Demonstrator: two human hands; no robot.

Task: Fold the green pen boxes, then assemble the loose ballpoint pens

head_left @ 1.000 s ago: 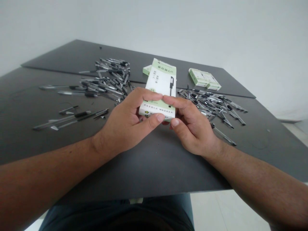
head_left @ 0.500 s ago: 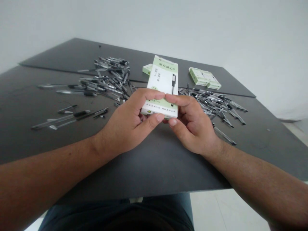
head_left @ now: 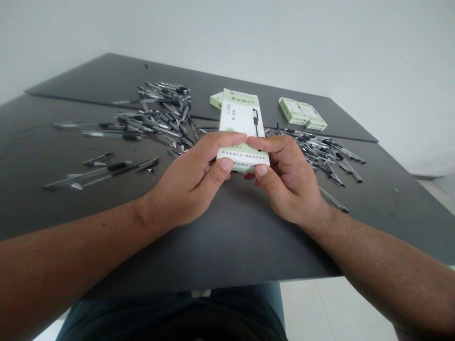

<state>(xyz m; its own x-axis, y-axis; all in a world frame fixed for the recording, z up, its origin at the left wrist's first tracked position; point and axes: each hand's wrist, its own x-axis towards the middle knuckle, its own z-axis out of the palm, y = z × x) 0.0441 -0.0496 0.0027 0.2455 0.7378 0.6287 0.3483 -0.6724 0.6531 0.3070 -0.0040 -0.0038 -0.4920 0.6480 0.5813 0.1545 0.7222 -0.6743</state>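
A white and light-green pen box, with a pen printed on its face, is held above the table between both hands. My left hand grips its near left corner, index finger across the face and thumb against the near end. From the other side my right hand does the same at the near right corner. The two index fingertips almost meet on the box. The near end flap looks closed, and the fingers underneath are mostly hidden.
Loose pens lie heaped on the left of the dark grey table, with a few scattered pens nearer me. Another pile of pens spreads at the right. Further green-white boxes rest at the back right, and one box sits behind the held one.
The box has tilted and turned slightly, its far end lower and more to the left. Both thumbs have shifted outward on the near end, which now faces me more.
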